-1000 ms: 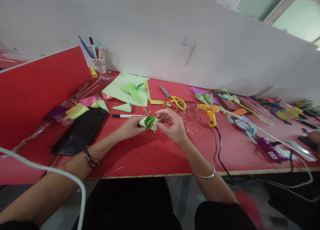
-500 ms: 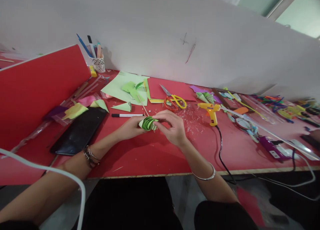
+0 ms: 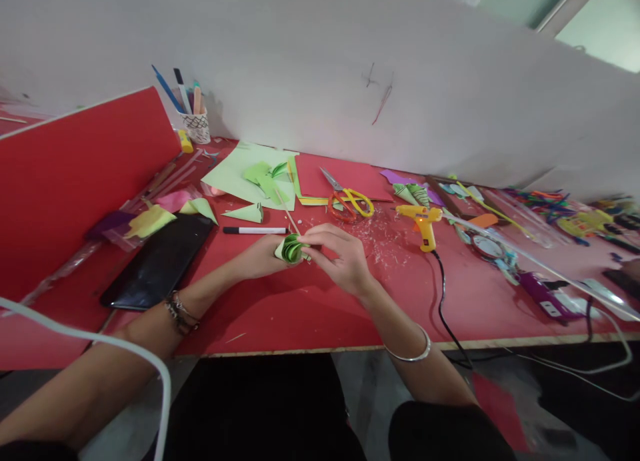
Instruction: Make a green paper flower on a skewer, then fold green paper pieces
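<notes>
We kept our left hand (image 3: 261, 256) clamped round the pale-green, layered paper cone (image 3: 289, 250) above the red tabletop (image 3: 310, 321), its open end turned rightward, presumably exposing the inner folds. Our right hand (image 3: 341, 257) pinched the cone's rim between thumb and fingertips, seemingly to steady those layers. The yellow pistol-shaped glue gun (image 3: 424, 229) lay farther right, well apart, likely leaving us working room.

A: Occluded?
B: Green paper roll (image 3: 290, 249), partly, by left hand (image 3: 263, 256).
A: Cropped?
B: White cable (image 3: 167, 395), left and bottom edges; red board (image 3: 83, 181), left edge.
A: Unreadable?
B: Pale scraps (image 3: 383, 239), too small to identify.
</notes>
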`<action>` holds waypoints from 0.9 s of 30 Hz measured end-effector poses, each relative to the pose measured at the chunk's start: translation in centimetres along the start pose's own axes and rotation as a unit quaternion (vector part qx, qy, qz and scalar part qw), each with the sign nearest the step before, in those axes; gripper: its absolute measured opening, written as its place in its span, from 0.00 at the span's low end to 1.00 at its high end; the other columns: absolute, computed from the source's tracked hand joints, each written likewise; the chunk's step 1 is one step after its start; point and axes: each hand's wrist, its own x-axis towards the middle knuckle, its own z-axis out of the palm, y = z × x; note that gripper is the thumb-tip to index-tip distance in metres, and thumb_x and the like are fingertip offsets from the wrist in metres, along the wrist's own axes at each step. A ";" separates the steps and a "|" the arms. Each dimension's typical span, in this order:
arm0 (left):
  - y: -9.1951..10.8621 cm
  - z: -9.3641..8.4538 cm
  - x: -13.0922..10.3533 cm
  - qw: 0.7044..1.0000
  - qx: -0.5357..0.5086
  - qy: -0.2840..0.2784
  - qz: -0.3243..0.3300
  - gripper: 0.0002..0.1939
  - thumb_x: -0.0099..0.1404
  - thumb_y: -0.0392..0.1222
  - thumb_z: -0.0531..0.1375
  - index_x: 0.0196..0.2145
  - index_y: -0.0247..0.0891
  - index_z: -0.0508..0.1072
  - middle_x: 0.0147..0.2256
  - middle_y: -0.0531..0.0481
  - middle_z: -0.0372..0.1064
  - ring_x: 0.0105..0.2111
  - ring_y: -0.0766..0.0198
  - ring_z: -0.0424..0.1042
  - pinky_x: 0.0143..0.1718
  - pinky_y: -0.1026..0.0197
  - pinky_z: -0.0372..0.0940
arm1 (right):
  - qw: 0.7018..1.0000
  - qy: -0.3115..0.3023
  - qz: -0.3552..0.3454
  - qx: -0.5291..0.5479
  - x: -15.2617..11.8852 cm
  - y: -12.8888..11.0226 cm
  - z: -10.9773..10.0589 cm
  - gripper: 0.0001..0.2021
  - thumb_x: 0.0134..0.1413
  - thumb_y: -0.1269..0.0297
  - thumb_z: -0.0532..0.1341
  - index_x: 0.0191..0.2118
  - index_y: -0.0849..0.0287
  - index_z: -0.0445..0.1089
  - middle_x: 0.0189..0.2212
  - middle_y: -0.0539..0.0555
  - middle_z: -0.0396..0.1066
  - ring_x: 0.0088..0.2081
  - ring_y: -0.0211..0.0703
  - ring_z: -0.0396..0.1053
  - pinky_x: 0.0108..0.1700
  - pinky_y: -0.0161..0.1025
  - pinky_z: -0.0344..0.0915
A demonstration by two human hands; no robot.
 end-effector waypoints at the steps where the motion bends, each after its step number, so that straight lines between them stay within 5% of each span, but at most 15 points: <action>1: -0.1 0.0 0.0 1.000 0.001 -0.003 -0.001 0.04 0.54 0.37 0.55 0.25 0.33 0.65 0.22 0.56 0.60 0.23 0.71 0.57 0.26 0.68 0.56 | 1.000 -0.002 -0.003 0.001 0.0 0.0 0.0 0.07 0.52 0.68 0.56 0.38 0.57 0.68 0.34 0.53 0.70 0.37 0.37 0.68 0.41 0.37 0.66; 10: 0.1 -0.5 0.1 0.999 0.031 -0.005 0.017 0.07 0.51 0.35 0.56 0.31 0.33 0.68 0.26 0.55 0.63 0.25 0.70 0.61 0.28 0.68 0.58 | 0.999 0.030 0.037 -0.015 0.0 0.4 -0.1 0.07 0.51 0.69 0.57 0.37 0.55 0.68 0.33 0.51 0.70 0.36 0.37 0.67 0.39 0.37 0.66; 17: 0.7 -0.4 -0.1 0.995 -0.012 -0.082 -0.048 0.10 0.54 0.42 0.57 0.31 0.33 0.66 0.21 0.57 0.59 0.16 0.74 0.57 0.18 0.70 0.54 | 0.998 0.041 0.055 0.012 -0.1 0.6 -0.2 0.10 0.52 0.72 0.54 0.37 0.54 0.70 0.34 0.51 0.71 0.38 0.37 0.68 0.41 0.39 0.66; 27: 0.4 -0.2 0.1 0.998 0.008 -0.061 0.009 0.06 0.53 0.38 0.56 0.29 0.33 0.67 0.26 0.54 0.63 0.26 0.69 0.61 0.28 0.67 0.58 | 0.994 0.028 0.069 0.082 -0.2 0.2 0.0 0.10 0.51 0.71 0.56 0.40 0.55 0.67 0.33 0.51 0.70 0.34 0.36 0.68 0.38 0.38 0.66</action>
